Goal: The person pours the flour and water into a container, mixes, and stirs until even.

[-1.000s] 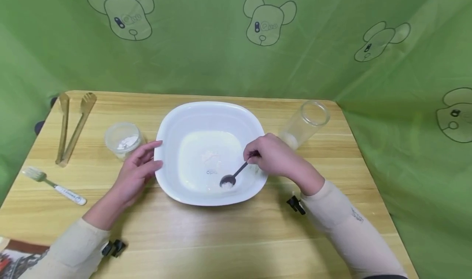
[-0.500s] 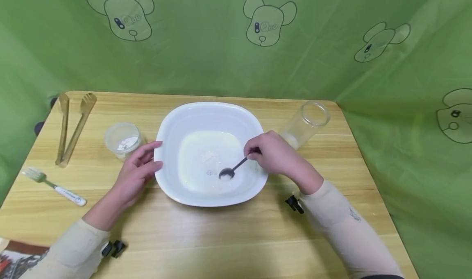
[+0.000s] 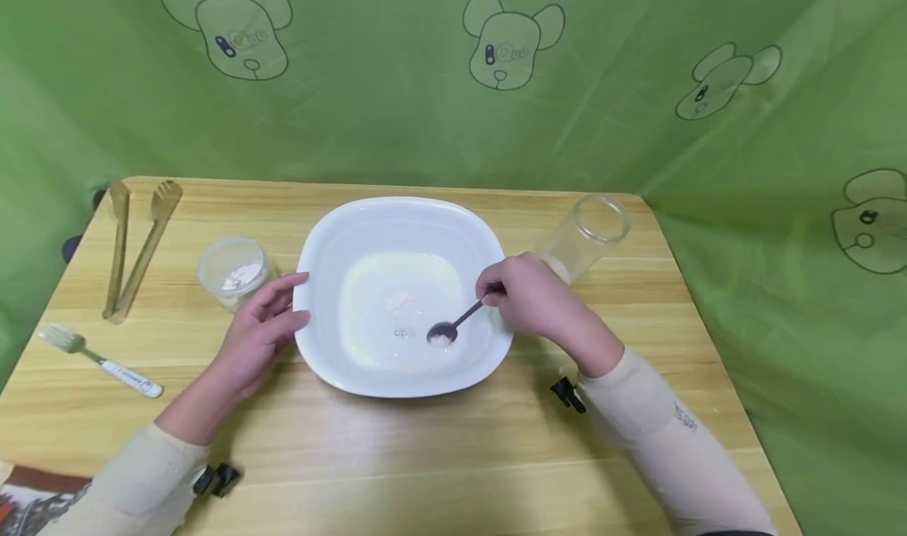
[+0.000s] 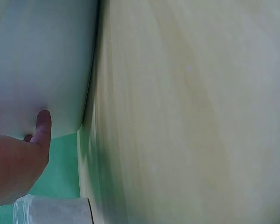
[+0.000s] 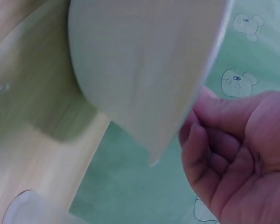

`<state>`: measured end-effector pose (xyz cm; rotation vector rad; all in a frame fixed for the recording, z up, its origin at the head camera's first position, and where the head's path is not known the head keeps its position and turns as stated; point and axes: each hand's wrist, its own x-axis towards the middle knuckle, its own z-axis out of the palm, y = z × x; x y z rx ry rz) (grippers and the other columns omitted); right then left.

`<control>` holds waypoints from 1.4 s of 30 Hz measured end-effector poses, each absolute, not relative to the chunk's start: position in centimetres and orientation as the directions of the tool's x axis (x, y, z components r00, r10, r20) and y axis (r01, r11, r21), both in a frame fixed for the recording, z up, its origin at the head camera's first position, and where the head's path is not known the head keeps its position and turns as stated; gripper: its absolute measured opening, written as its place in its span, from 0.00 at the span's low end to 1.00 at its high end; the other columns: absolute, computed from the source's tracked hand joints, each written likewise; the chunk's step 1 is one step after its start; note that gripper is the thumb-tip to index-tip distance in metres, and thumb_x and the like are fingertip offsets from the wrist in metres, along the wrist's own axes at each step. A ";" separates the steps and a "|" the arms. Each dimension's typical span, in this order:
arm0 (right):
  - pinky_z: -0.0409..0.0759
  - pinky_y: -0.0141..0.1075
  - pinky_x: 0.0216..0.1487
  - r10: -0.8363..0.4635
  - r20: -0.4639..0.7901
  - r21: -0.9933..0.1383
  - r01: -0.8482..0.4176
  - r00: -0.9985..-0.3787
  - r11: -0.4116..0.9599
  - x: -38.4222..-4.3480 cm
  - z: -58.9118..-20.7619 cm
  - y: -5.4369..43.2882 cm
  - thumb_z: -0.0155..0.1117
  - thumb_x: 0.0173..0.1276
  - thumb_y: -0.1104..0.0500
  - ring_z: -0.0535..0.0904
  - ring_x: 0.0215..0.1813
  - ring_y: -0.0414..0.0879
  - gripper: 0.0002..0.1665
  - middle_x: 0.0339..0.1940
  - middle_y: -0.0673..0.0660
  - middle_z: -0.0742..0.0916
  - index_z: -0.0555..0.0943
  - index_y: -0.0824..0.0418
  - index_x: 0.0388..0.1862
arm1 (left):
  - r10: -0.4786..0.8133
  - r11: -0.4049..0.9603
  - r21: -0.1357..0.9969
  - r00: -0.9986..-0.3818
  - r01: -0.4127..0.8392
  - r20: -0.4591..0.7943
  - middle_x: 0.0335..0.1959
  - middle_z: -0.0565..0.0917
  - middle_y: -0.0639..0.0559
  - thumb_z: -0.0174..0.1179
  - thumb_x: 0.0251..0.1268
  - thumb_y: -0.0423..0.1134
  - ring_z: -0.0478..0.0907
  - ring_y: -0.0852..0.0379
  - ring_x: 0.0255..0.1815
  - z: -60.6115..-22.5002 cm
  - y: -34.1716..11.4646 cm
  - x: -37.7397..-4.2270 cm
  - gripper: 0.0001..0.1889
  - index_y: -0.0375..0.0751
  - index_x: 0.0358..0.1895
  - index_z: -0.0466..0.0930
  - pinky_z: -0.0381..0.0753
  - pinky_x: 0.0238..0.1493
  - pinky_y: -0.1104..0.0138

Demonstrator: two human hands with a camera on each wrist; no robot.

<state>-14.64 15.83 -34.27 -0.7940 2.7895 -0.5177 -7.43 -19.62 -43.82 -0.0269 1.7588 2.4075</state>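
A white oval basin (image 3: 397, 378) stands mid-table, with a patch of pale powder (image 3: 401, 300) on its floor. My right hand (image 3: 527, 296) pinches a dark spoon (image 3: 464, 316) by its handle over the basin's right side. White powder shows in the spoon's bowl, low above the basin floor; whether it touches is unclear. My left hand (image 3: 258, 331) steadies the basin's left side, its fingertips resting at the rim and outer wall. In the left wrist view the left thumb (image 4: 44, 126) presses the basin's outer wall. The spoon is hidden behind the basin in the right wrist view.
A clear tub (image 3: 237, 268) with white powder sits beside the left hand. Behind the right hand stands a glass jar (image 3: 584, 237) with white contents. Tongs (image 3: 138, 260) and a white-handled fork (image 3: 102, 359) lie at left. Green cloth (image 3: 397, 87) hangs behind the table.
The right hand has lifted the spoon slightly away from the basin's near side, then shifted it a little right. The left hand stays at the rim, and the head view has drifted slightly.
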 end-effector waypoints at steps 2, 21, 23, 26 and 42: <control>0.79 0.38 0.36 -0.513 -0.054 -0.389 -0.455 -0.857 0.801 -14.8 -34.6 15.7 0.70 0.63 0.69 0.78 0.31 0.45 0.09 0.25 0.46 0.84 0.87 0.56 0.28 | 0.120 -0.294 0.945 -0.987 -0.142 -0.111 0.62 0.77 0.43 0.58 0.69 0.24 0.81 0.53 0.53 -43.8 -19.6 -7.4 0.26 0.41 0.68 0.71 0.84 0.50 0.65; 0.80 0.38 0.35 -0.500 0.052 -0.432 -0.471 -0.865 0.770 -15.5 -36.1 15.2 0.67 0.65 0.69 0.79 0.30 0.44 0.09 0.28 0.47 0.86 0.88 0.57 0.30 | 0.115 -0.289 0.948 -0.988 -0.134 -0.105 0.61 0.78 0.44 0.58 0.69 0.24 0.80 0.53 0.53 -43.9 -19.7 -7.4 0.26 0.41 0.68 0.71 0.83 0.50 0.65; 0.79 0.36 0.35 -0.526 0.021 -0.456 -0.476 -0.850 0.752 -15.5 -36.2 14.9 0.68 0.66 0.68 0.78 0.31 0.43 0.09 0.28 0.46 0.86 0.87 0.56 0.30 | 0.117 -0.288 0.948 -0.987 -0.138 -0.109 0.61 0.78 0.44 0.58 0.69 0.24 0.80 0.53 0.53 -43.9 -19.6 -7.4 0.26 0.41 0.69 0.71 0.83 0.51 0.65; 0.80 0.37 0.36 -0.553 -0.030 -0.457 -0.481 -0.832 0.748 -15.3 -35.9 14.8 0.70 0.65 0.68 0.79 0.32 0.42 0.09 0.26 0.45 0.85 0.87 0.55 0.29 | 0.116 -0.284 0.949 -0.987 -0.139 -0.110 0.62 0.77 0.45 0.58 0.69 0.24 0.80 0.53 0.54 -43.9 -19.6 -7.4 0.26 0.40 0.69 0.70 0.83 0.51 0.65; 0.80 0.36 0.35 -0.560 -0.042 -0.471 -0.478 -0.827 0.741 -15.4 -36.1 13.8 0.70 0.65 0.68 0.79 0.32 0.42 0.08 0.27 0.45 0.85 0.87 0.55 0.29 | 0.112 -0.295 0.948 -0.989 -0.122 -0.093 0.61 0.78 0.45 0.58 0.68 0.24 0.80 0.53 0.54 -44.0 -19.7 -7.5 0.26 0.40 0.68 0.71 0.83 0.51 0.66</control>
